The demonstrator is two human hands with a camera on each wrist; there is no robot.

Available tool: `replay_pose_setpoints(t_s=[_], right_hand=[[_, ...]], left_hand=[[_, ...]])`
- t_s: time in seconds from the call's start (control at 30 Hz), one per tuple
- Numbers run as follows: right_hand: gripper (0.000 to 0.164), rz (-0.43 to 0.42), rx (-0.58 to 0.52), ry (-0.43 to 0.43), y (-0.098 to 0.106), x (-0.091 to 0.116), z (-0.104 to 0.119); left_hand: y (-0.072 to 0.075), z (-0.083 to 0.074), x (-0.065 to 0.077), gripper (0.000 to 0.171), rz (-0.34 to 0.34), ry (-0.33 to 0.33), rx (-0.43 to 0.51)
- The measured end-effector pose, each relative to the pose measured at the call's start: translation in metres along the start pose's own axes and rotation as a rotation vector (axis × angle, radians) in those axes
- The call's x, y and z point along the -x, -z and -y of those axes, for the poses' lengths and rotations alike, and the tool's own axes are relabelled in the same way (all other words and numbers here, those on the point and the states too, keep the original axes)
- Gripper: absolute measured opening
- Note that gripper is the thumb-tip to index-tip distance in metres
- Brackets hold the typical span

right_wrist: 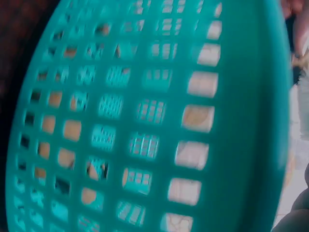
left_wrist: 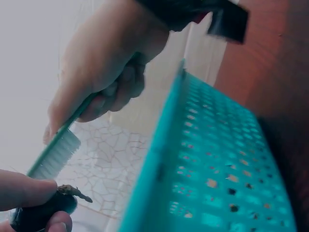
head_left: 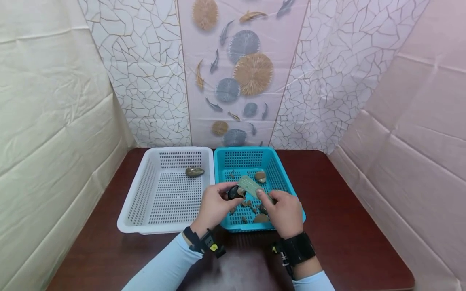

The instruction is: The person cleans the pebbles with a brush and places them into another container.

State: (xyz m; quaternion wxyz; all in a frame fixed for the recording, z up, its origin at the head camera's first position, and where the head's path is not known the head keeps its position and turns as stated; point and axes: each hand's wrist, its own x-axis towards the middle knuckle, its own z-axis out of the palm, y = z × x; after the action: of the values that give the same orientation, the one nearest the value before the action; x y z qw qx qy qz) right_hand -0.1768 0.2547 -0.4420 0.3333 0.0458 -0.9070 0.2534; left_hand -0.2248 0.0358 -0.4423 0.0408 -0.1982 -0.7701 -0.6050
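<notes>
One dark shell [head_left: 234, 192], pinched by left hand [head_left: 214, 205] above teal basket [head_left: 244, 149] near back edge of tabletop [head_left: 327, 210]; right hand [head_left: 287, 214] clamped on green brush [head_left: 249, 185]. Shell looks hard, light, likely slick: best held firmly by sides, clear of ragged brown strand [left_wrist: 79, 192].

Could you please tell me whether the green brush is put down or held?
Held: the right hand grips the green brush over the teal basket, its bristles close to the dark shell in the left hand.

Makeshift draped booth [head_left: 156, 81]; patterned backdrop [head_left: 244, 72], creased side sheets [head_left: 54, 133], dark reddish table [head_left: 338, 218].
</notes>
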Motion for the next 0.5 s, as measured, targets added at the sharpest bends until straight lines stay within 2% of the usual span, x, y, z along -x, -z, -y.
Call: replay_pose_setpoints(t_s=[0.1,0.27,0.37,0.5], right_hand=[[0.067,-0.007,0.044,-0.029,0.0007,-0.0034,-0.0025],[0.065,-0.047,0.021,0.017,0.0042,-0.0032,0.0015],[0.064,-0.029,-0.016,0.04,0.0046,-0.0016,0.0037],[0.064,0.007,0.008,-0.018,0.0044,-0.0042,-0.0022]], left_hand=[[-0.0008,0.0032,-0.0005,0.042,0.006,0.021,0.006],[0.0002,0.0032,0.0005,0.042,0.006,0.033,0.033],[0.0009,0.0013,0.0015,0.045,0.019,0.038,0.089],[0.0003,-0.0002,0.0014,0.045,0.041,0.064,0.193]])
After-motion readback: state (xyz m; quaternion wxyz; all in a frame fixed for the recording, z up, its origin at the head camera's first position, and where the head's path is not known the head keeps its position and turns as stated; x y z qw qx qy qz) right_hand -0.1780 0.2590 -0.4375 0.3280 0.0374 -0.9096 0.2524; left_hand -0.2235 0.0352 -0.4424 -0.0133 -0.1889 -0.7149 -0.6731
